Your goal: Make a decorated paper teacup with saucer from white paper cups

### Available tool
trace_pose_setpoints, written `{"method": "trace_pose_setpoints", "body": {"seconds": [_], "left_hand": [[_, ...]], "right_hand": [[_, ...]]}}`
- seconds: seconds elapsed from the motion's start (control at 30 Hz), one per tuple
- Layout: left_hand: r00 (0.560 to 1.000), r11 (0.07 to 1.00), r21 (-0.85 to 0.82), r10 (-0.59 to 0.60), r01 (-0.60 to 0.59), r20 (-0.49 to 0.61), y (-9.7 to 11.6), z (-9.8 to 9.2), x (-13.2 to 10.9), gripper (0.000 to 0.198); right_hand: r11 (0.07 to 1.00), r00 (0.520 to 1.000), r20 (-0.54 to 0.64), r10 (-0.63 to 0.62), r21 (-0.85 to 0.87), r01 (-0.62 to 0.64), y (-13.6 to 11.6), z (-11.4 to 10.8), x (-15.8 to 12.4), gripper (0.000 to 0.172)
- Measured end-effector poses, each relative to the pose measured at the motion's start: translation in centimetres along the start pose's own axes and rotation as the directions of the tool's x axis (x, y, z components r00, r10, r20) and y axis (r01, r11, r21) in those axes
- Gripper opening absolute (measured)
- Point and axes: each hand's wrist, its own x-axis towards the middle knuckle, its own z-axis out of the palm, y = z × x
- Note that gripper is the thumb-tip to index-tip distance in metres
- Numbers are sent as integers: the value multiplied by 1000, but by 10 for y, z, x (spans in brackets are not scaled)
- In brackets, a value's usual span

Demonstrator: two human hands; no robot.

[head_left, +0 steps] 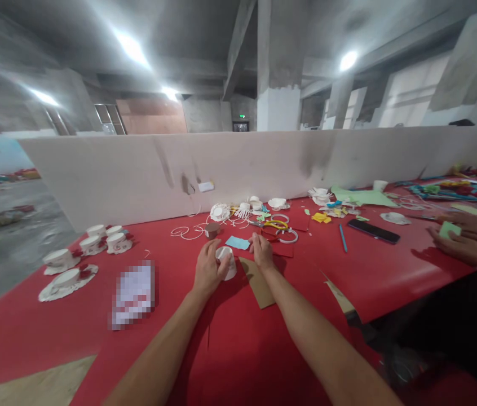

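Note:
My left hand (211,268) is closed around the side of a white paper cup (230,269) just above the red table. Close to its right, my right hand (263,252) has thumb and fingers pinched at the right end of a small light blue piece of paper (237,242). A brown roll of tape (212,230) stands just beyond the left hand. Under my right wrist lies a tan piece of card (259,282). Scissors with yellow handles (276,224) rest beyond the right hand, among white cords.
Several small white cup-shaped hats (92,243) stand at the left, near a blurred-out packet (133,294). A phone (374,231) and a blue pen (343,238) lie to the right. A co-worker's hands (454,237) hold green paper there. A white board (238,169) borders the back.

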Motion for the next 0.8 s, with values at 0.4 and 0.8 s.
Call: {"method": "trace_pose_setpoints", "body": {"seconds": [0.4,0.8], "left_hand": [[1000,1000,5,1,-1,20,-1,2,-1,41],[999,1000,2,14,-14,38,1,1,0,38]], "right_hand": [[1000,1000,-1,3,-20,-3,-1,-1,1,50],[1000,1000,8,2,-18,-2,2,0,0,49]]}}
